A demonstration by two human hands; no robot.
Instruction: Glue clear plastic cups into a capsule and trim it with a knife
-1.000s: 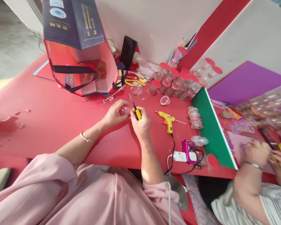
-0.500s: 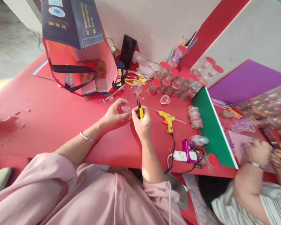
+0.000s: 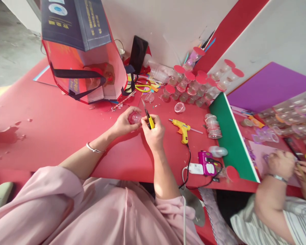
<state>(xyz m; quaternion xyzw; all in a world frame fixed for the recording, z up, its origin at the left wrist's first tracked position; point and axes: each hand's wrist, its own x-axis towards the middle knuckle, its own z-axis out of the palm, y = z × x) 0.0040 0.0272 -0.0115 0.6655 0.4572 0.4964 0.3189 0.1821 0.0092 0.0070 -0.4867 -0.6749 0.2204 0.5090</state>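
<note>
A small clear plastic cup (image 3: 134,118) lies on its side in my left hand (image 3: 124,122), its closed end turned toward my right. Wrapped round a yellow and black utility knife (image 3: 150,121), my right hand (image 3: 153,132) sits right beside the cup, fingertips by its base. The knife's blade points up and away from me. Beyond my hands, a clear plastic dome or lid (image 3: 149,98) and another open clear cup (image 3: 179,108) rest on the red table. A yellow glue gun (image 3: 181,129) lies to the right.
A large bag (image 3: 89,78) stands at the back left. Several cup assemblies with red discs (image 3: 190,76) are stacked behind. A green divider (image 3: 234,139) separates me from a co-worker's hands (image 3: 282,165). Stacked lids (image 3: 213,126), a purple device (image 3: 206,163) and cables lie right.
The knife has tilted leftward, and my right hand has shifted slightly left against the cup. My left hand keeps hold of the cup.
</note>
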